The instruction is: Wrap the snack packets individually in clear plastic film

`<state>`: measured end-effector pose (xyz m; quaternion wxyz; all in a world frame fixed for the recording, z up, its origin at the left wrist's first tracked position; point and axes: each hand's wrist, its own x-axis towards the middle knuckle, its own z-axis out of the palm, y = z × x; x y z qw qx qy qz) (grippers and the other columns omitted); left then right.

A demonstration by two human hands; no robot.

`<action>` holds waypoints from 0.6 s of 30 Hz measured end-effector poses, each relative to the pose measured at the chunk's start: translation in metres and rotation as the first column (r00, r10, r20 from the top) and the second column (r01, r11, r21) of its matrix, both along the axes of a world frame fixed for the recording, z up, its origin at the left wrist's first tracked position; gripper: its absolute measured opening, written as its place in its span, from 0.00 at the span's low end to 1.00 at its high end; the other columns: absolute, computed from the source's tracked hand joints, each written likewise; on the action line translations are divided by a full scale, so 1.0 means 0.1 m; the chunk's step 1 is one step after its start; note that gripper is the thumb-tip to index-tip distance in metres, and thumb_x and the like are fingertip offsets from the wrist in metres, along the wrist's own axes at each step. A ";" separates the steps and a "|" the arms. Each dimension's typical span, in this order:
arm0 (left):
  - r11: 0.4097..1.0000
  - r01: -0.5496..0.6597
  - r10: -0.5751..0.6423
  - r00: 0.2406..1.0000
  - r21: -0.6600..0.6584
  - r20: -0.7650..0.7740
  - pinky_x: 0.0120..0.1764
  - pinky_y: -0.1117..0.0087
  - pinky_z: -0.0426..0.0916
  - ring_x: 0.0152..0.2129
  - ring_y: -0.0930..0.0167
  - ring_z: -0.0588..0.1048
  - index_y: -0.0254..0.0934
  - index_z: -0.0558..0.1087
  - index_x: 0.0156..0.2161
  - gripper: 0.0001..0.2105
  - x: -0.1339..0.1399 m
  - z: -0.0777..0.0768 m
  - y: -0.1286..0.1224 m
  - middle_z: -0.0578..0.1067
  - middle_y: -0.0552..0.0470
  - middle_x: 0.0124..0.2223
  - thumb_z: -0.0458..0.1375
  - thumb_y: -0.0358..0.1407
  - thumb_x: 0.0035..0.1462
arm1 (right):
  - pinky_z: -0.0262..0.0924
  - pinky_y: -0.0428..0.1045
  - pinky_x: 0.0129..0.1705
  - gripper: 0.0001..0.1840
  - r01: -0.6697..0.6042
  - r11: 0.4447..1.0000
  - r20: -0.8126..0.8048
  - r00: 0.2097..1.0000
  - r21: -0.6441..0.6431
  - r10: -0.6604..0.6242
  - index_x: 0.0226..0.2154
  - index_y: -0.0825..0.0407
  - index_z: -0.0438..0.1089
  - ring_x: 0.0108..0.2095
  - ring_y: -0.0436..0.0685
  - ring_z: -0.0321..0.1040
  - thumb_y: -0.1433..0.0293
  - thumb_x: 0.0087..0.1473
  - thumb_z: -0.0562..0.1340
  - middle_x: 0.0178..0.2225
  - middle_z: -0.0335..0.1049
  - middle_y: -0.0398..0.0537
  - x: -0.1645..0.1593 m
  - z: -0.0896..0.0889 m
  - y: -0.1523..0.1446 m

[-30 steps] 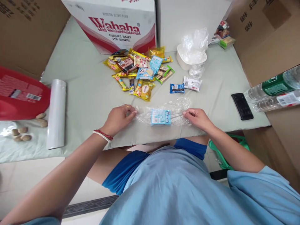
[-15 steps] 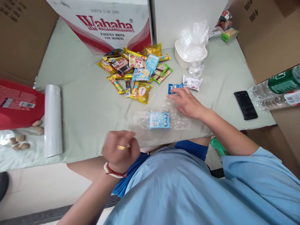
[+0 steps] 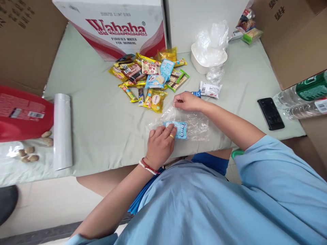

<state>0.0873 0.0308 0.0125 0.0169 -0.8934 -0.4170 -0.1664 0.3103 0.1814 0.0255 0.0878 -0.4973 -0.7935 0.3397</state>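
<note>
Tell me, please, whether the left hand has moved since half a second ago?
Yes. The left hand has gone forward from the near table edge onto the light blue packet in the clear wrap.

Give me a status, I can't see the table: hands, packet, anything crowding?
Left hand pressing on light blue packet. Right hand pinching far edge of clear plastic wrap under the packet. Snack pile just behind; apart.
</note>
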 end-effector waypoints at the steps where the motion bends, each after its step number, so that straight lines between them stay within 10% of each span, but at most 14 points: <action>1: 1.000 0.003 -0.003 1.000 -0.021 -0.023 0.41 0.57 0.66 0.46 0.59 0.78 0.40 0.77 0.58 0.15 0.00 0.00 0.00 0.79 0.47 0.62 0.54 0.30 0.70 | 0.56 0.49 0.41 0.14 0.076 0.996 0.071 0.995 -0.037 -0.073 0.38 0.57 0.78 0.36 0.55 0.67 0.66 0.65 0.59 0.37 0.76 0.51 -0.03 0.01 0.00; 11: 0.928 -0.057 0.083 0.995 -0.368 0.053 0.45 0.65 0.73 0.53 0.63 0.78 0.43 0.74 0.62 0.19 0.07 0.01 0.13 0.76 0.48 0.64 0.47 0.37 0.74 | 0.52 0.46 0.34 0.06 0.133 0.976 -0.002 0.991 -0.170 -0.135 0.31 0.55 0.77 0.28 0.49 0.60 0.69 0.58 0.67 0.26 0.70 0.41 -0.14 0.05 0.00; 18: 0.961 -0.098 0.086 0.995 -0.259 -0.059 0.42 0.58 0.69 0.44 0.58 0.73 0.40 0.79 0.53 0.15 0.20 0.13 0.20 0.79 0.42 0.52 0.53 0.33 0.70 | 0.47 0.47 0.28 0.17 0.290 0.919 -0.088 0.942 -0.268 -0.323 0.28 0.55 0.73 0.23 0.48 0.53 0.60 0.62 0.65 0.22 0.64 0.39 -0.20 0.16 -0.14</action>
